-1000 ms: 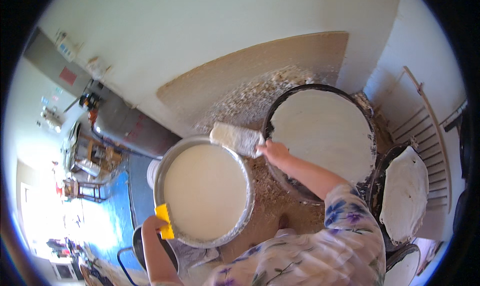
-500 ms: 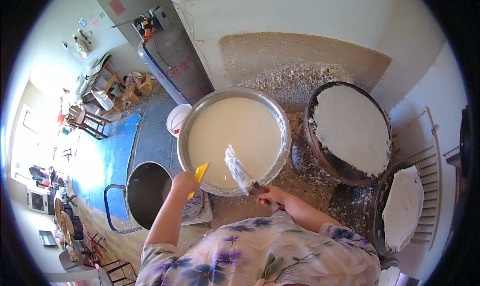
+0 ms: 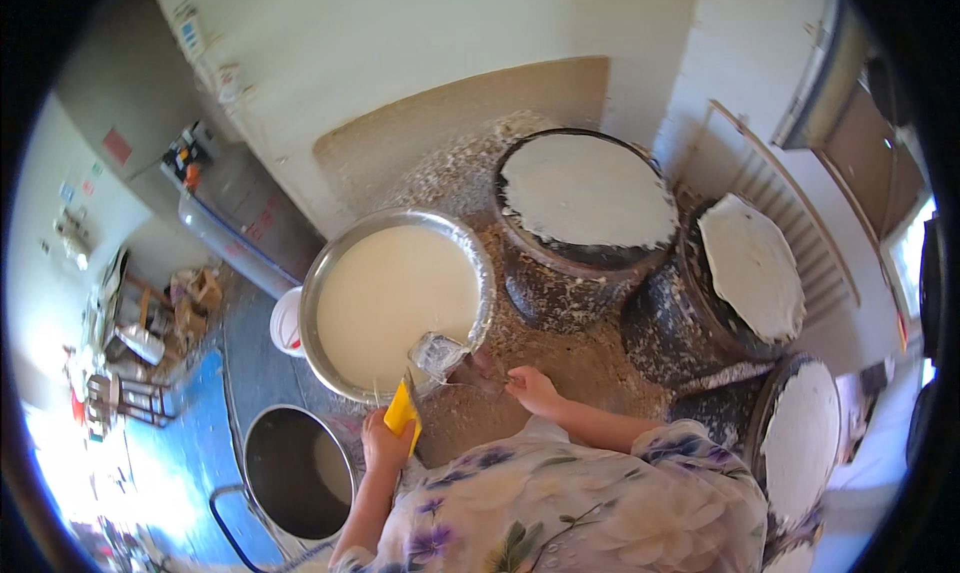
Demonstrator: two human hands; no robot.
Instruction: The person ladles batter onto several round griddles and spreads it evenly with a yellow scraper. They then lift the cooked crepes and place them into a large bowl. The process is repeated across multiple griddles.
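Note:
My left hand (image 3: 384, 441) is closed on a yellow scraper (image 3: 401, 407), held at the near side of a wide metal basin (image 3: 312, 323). Pale, creamy batter (image 3: 390, 288) fills most of that basin. In my right hand (image 3: 537, 389) is the end of the brown handle of a flat spatula (image 3: 440, 357). Its blade, coated in white batter, extends over the basin's near right rim, close to the scraper. Whether the blade touches the rim I cannot tell.
Several round dark griddles (image 3: 590, 263) on batter-splashed stands curve around my right side, each covered by a white layer (image 3: 585, 188). A deep metal pot (image 3: 290, 473) stands at lower left, and a white bucket (image 3: 287, 323) sits beyond the basin's left side.
My view has turned right, bringing more griddles into sight. The spatula's blade has swung lower toward the basin's near rim, and the scraper has come closer to it.

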